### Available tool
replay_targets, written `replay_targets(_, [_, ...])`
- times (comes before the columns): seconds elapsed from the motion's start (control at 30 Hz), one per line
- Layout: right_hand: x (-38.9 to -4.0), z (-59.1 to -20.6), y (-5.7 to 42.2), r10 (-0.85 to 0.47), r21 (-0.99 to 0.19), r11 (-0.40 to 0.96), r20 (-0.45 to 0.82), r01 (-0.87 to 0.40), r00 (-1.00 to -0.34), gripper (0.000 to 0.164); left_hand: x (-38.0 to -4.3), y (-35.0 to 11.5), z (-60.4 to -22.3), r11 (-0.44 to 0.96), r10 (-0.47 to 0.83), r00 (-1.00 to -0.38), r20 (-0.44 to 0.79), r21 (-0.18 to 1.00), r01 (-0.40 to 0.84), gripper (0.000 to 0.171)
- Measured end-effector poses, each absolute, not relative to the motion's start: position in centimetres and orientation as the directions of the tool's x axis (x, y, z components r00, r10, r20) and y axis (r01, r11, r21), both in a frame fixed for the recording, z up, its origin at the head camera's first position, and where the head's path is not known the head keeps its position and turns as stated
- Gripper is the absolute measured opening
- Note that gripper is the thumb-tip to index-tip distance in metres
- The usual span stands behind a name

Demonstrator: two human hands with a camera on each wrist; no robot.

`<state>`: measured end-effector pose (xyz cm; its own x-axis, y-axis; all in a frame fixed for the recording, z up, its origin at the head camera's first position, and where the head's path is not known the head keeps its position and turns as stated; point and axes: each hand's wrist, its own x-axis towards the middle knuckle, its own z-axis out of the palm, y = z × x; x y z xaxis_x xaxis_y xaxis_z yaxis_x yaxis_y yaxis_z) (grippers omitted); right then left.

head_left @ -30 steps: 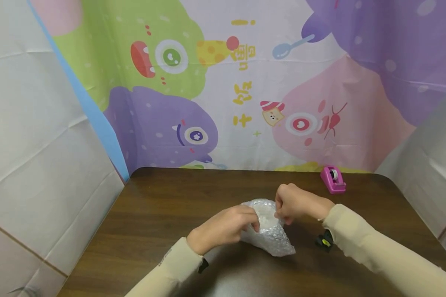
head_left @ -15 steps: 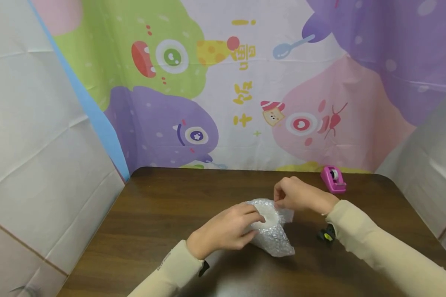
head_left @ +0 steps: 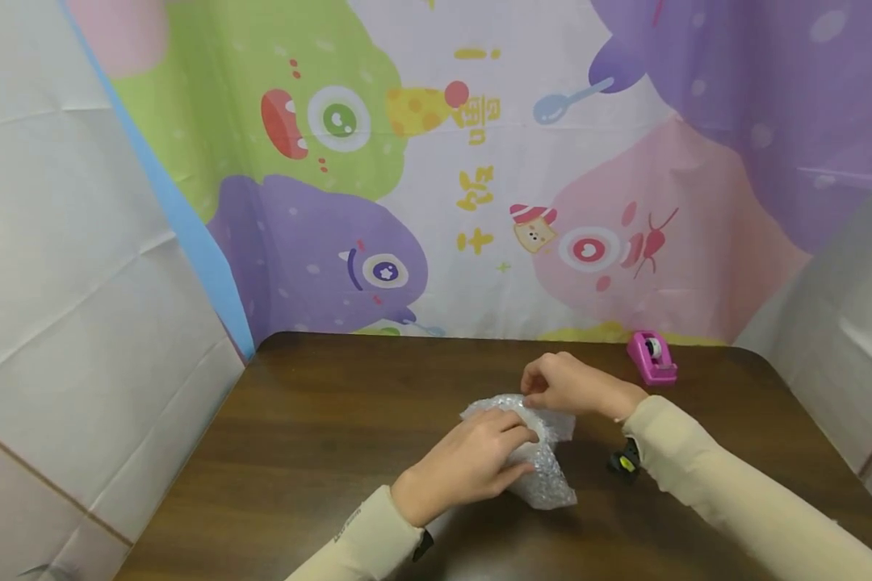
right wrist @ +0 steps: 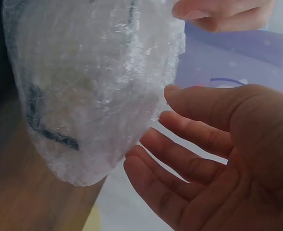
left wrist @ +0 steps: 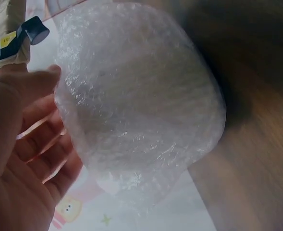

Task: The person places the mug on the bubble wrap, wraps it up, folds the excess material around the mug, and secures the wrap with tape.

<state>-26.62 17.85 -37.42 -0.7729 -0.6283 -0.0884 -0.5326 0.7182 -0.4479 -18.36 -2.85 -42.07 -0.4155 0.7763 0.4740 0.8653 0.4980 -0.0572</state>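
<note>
A bundle of bubble wrap [head_left: 548, 480] sits mid-table in the head view, one corner pointing toward the near right and a flap sticking out on the right. Through the film in the right wrist view, a pale rounded shape with a dark strip [right wrist: 59, 138] shows inside. My left hand [head_left: 472, 458] lies over the bundle's left and upper side, fingers loosely bent, its thumb touching the wrap [left wrist: 141, 101] in the left wrist view. At the far right edge, my right hand [head_left: 577, 386] has its thumb and fingertips right at the film, fingers spread and slightly bent.
A pink tape dispenser [head_left: 654, 359] stands at the back right of the dark wooden table [head_left: 320, 420]. Behind the table hangs a cartoon-printed cloth [head_left: 480, 290], with pale panels to the left and right.
My left hand has shifted right, across the bundle's top. My right hand has lifted off the right side and moved slightly left; a flap of wrap now shows there.
</note>
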Motion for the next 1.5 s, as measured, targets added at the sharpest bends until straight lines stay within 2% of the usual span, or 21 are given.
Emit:
replay_targets(0.2, [-26.3, -37.9, 18.0, -0.633, -0.471, 0.705, -0.079, -0.531, -0.77, 0.005, -18.3, -2.9, -42.3, 0.507, 0.77, -0.437, 0.466, -0.029, 0.862, 0.024])
replay_targets(0.47, [-25.5, -38.1, 18.7, -0.63, -0.469, 0.703, -0.062, -0.534, -0.775, 0.007, -18.7, -3.8, -41.9, 0.485, 0.783, -0.434, 0.445, -0.001, 0.875, 0.02])
replay_targets(0.73, [-23.9, -38.2, 19.7, -0.606, -0.498, 0.704, -0.051, -0.506, -0.794, 0.009, -19.2, -5.2, -42.1, 0.53, 0.77, -0.479, 0.42, -0.004, 0.848, 0.02])
replay_targets(0.93, [-23.2, -38.3, 19.9, -0.608, -0.515, 0.693, -0.042, -0.504, -0.793, 0.01, -19.5, -6.0, -42.3, 0.505, 0.774, -0.459, 0.436, 0.012, 0.863, 0.019])
replay_targets(1.23, [-21.8, -38.2, 19.3, -0.614, -0.489, 0.692, -0.013, -0.531, -0.789, 0.012, -19.9, -7.0, -42.0, 0.498, 0.776, -0.477, 0.412, 0.062, 0.865, 0.023])
replay_targets(1.5, [-20.8, -37.9, 19.2, -0.609, -0.507, 0.691, -0.024, -0.516, -0.793, 0.012, -20.4, -7.5, -42.1, 0.455, 0.785, -0.432, 0.443, 0.06, 0.888, 0.024])
